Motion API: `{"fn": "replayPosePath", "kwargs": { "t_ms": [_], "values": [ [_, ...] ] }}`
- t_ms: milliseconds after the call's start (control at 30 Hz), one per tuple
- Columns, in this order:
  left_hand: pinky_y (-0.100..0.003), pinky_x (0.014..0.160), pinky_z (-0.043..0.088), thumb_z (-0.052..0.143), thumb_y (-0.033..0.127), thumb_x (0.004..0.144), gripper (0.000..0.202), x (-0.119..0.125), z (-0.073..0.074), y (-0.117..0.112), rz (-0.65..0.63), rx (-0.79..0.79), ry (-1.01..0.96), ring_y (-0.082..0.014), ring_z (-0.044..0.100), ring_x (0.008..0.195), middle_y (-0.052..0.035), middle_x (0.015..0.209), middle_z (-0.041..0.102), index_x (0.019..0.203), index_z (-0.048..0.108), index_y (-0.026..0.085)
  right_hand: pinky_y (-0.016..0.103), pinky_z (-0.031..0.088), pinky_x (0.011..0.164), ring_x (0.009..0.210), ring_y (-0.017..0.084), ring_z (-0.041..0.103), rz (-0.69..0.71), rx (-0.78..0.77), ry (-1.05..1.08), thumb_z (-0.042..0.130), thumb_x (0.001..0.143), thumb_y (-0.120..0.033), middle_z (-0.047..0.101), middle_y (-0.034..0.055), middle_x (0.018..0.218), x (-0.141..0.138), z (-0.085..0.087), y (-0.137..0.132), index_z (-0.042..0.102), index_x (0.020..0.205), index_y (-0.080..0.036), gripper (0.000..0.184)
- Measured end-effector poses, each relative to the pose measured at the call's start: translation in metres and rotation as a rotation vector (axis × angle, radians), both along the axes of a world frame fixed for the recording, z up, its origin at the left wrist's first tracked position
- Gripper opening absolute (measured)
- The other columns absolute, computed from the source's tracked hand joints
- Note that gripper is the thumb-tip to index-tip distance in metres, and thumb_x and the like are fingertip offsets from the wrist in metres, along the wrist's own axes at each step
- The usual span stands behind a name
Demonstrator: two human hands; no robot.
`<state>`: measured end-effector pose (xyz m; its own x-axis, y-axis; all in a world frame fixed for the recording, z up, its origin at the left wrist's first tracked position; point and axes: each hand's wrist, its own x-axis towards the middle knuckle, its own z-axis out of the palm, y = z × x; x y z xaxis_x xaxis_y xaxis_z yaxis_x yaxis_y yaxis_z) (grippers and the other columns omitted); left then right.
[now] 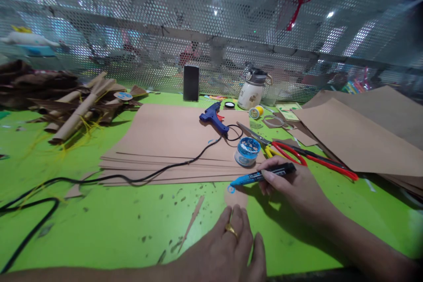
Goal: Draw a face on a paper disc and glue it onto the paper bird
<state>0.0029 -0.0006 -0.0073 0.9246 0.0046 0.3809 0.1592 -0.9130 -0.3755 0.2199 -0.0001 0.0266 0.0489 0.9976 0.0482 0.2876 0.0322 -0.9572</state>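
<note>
My right hand (287, 183) grips a blue marker (246, 179), its tip touching a small round piece of brown paper (236, 198). A small blue ring mark shows near the top edge of that paper. The fingers of my left hand (236, 233) lie flat and outstretched, their tips on the paper's lower part and hiding some of it; a gold ring is on one finger. Just beyond the marker stands an open jar (247, 153) with blue colour smeared on its inside.
Behind lie stacked brown paper sheets (158, 128), a blue glue gun (214, 119) with a black cord, and red-handled scissors (287, 150). Rolled brown paper (81, 112) is at left, more sheets (360, 132) at right. A phone (191, 83) and bottle (251, 90) stand behind.
</note>
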Motion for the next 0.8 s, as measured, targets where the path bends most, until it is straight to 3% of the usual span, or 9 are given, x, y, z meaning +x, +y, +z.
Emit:
{"fn": "replayPosePath", "kwargs": {
  "t_ms": [300,667,800],
  "values": [
    [-0.047,0.086,0.052,0.049,0.025,0.093,0.028,-0.0003,-0.0006,-0.0011,-0.012,-0.012,0.0,-0.0339,0.065,0.102,-0.0229,0.101,0.069,0.114,0.051,0.006,0.029,0.046,0.054,0.055,0.014,0.056,0.0,0.01,0.002,0.062,0.085,-0.036,0.061,-0.0008,0.06,-0.001,-0.0013,-0.0008,0.062,0.085,-0.022,0.015],
    [-0.045,0.088,0.053,0.049,0.034,0.094,0.032,-0.0004,-0.0057,-0.0007,-0.004,-0.002,-0.046,-0.0337,0.065,0.102,-0.0208,0.101,0.07,0.113,0.052,0.008,0.028,0.048,0.055,0.056,0.014,0.057,0.028,-0.004,-0.01,0.062,0.084,-0.033,0.062,-0.0007,0.061,-0.0036,0.0013,-0.002,0.062,0.086,-0.021,0.013],
    [-0.045,0.087,0.053,0.051,0.03,0.093,0.029,0.0009,-0.0058,0.0004,-0.009,0.008,-0.064,-0.0338,0.066,0.102,-0.0211,0.1,0.07,0.112,0.053,0.008,0.029,0.047,0.055,0.055,0.015,0.057,-0.027,0.035,0.007,0.062,0.085,-0.036,0.062,-0.0007,0.06,-0.0011,0.0009,-0.0021,0.063,0.086,-0.021,0.015]
  ]
}}
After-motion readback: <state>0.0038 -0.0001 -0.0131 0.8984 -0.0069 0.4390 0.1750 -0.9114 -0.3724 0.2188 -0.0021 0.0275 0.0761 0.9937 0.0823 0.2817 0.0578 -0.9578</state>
